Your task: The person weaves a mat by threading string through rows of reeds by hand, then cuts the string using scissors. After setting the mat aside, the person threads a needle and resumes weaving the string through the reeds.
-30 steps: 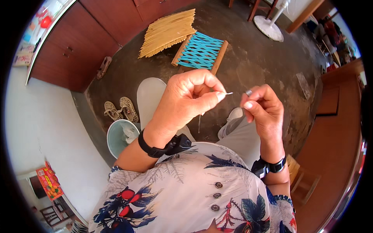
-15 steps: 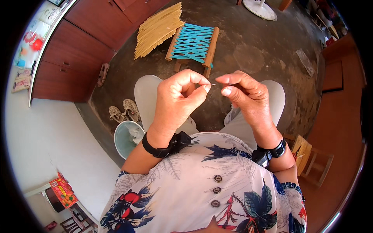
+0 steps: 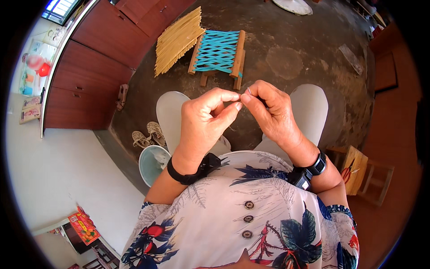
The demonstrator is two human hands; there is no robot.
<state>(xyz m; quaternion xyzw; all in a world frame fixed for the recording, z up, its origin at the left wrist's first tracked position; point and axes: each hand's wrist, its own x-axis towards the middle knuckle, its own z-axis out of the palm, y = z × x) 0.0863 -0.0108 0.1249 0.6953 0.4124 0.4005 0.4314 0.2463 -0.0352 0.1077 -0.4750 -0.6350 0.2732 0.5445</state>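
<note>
Both my hands are raised in front of my knees, their fingertips almost touching. Between the thumb and index finger of my right hand a thin needle is pinched, its short shiny end poking up. My left hand is closed in a pinch just beside it. Whether anything fine, such as a thread, lies between the left fingertips is too small to tell. Each wrist carries a black band.
Past my knees stands a low wooden stool with a blue woven seat, beside a bundle of yellowish sticks. A pale bucket and shoes are at left. Red-handled scissors lie on a small wooden stool at right.
The needle, earlier sticking out of my left fingertips, is now in my right hand's pinch. My right fingers have closed and moved left against the left hand. The view has shifted slightly.
</note>
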